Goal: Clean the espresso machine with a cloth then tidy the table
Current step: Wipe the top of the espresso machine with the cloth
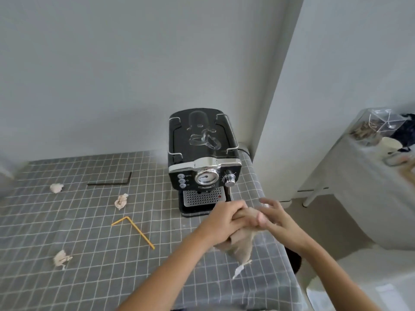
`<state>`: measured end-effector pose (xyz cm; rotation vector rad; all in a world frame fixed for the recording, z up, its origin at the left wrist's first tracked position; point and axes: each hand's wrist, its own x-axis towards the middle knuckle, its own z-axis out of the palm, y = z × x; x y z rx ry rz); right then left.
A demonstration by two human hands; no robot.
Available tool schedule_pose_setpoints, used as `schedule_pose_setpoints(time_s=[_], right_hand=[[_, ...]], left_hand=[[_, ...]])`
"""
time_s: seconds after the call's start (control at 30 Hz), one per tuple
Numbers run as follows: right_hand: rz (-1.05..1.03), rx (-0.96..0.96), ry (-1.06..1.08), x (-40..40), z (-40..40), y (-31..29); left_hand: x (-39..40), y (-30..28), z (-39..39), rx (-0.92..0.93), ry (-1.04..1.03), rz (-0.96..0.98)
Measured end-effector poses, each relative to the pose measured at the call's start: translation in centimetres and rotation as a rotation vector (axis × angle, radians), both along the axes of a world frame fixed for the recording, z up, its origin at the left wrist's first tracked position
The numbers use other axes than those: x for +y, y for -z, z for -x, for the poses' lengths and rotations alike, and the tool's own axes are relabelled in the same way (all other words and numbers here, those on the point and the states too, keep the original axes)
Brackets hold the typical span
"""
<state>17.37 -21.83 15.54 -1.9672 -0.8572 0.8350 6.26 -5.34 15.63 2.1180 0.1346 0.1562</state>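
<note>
A black and chrome espresso machine [203, 160] stands at the back right of the table, against the wall. Just in front of its drip tray, my left hand [224, 222] and my right hand [275, 218] meet around a beige cloth [241, 244]. The left hand grips the cloth's upper part; the cloth hangs down below both hands, with a white tag at its lower end. My right hand touches the cloth with the fingers partly spread. Three crumpled paper balls lie on the table: [56, 187], [121, 201], [61, 258].
The table wears a grey checked tablecloth [89, 232]. A yellow bent straw [134, 228] and a black bent straw [111, 181] lie on it left of the machine. To the right, across a gap, stands another covered table [363, 187] with a clear box and clutter.
</note>
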Motion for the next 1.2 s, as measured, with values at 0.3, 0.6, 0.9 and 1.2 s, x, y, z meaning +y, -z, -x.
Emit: schedule_pose_setpoints(time_s=[0.3,0.6,0.9,1.2], right_hand=[[-0.542,0.324,0.018,9.0,0.8,-10.4],[-0.287,-0.667,0.391,18.8,-2.2,-17.7],[0.305,-0.646,0.023,26.5,-3.4,-10.9],[0.422,-0.969,-0.046,28.5,-2.9,-5.5]], left_hand=[[9.3,-11.5,-0.6,-0.355,-0.211,-0.082],[12.9,-3.5,5.3,-0.180,-0.780,-0.648],[11.5,0.9,4.7,0.079,-0.597,-0.698],[10.4,1.2,4.6,0.114,-0.608,-0.697]])
